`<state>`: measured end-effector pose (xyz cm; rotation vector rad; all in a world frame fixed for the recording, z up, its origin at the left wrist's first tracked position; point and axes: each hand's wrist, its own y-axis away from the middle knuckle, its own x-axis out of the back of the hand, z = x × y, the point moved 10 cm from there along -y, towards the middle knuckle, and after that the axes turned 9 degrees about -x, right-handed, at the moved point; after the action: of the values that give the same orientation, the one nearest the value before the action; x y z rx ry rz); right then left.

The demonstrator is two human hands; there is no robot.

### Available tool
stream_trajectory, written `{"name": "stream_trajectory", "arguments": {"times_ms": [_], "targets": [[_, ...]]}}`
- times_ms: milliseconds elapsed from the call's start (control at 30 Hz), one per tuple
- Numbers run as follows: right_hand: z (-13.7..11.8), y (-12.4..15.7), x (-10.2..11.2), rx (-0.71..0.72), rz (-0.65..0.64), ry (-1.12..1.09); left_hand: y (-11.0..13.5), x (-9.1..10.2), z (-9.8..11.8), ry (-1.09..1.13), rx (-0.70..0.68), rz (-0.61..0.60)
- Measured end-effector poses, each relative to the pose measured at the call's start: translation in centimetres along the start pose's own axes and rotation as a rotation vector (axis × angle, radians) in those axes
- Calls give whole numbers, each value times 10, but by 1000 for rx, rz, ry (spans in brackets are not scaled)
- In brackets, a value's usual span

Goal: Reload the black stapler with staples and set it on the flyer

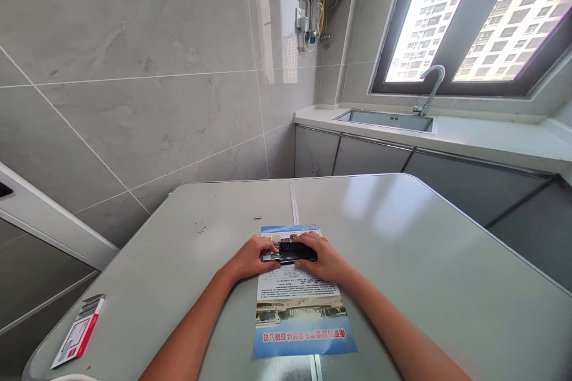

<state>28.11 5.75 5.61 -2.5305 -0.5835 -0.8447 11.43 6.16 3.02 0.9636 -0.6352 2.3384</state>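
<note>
A black stapler (288, 253) lies crosswise over the upper part of a printed paper sheet (297, 286). My left hand (251, 259) closes on its left, metallic end, thumb and fingers on either side. Around its black right end my right hand (322, 257) is closed too, the thumb on the near side. The sheet has a blue band, a photo strip and red characters that appear upside down from here. Whether the stapler touches the paper is hard to tell. Beyond the sheet's top edge lies a short grey strip (258, 217), perhaps staples.
Several tiny dark bits (200, 227) are scattered on the pale table (402, 286) at the left. A red-and-white package (79, 333) sits near the left edge. Behind stand a tiled wall (156, 71) and a counter with a sink (388, 120) and tap (432, 89).
</note>
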Motion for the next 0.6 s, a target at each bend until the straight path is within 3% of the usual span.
{"name": "stream_trajectory", "arguments": {"times_ms": [133, 267, 367, 433, 500, 600], "targets": [[8, 3, -7, -41, 1, 93, 3, 7, -3, 136, 0, 45], [-11, 11, 11, 145, 160, 117, 9, 34, -9, 464, 16, 348], [-32, 22, 28, 319, 373, 181, 12, 37, -18, 882, 91, 530], [-47, 29, 29, 421, 454, 271, 10, 24, -19, 1180, 152, 504], [-62, 34, 23, 505, 460, 366, 7, 6, -15, 1401, 229, 375], [-77, 38, 15, 586, 434, 469, 8, -11, -16, 1541, 330, 254]]}}
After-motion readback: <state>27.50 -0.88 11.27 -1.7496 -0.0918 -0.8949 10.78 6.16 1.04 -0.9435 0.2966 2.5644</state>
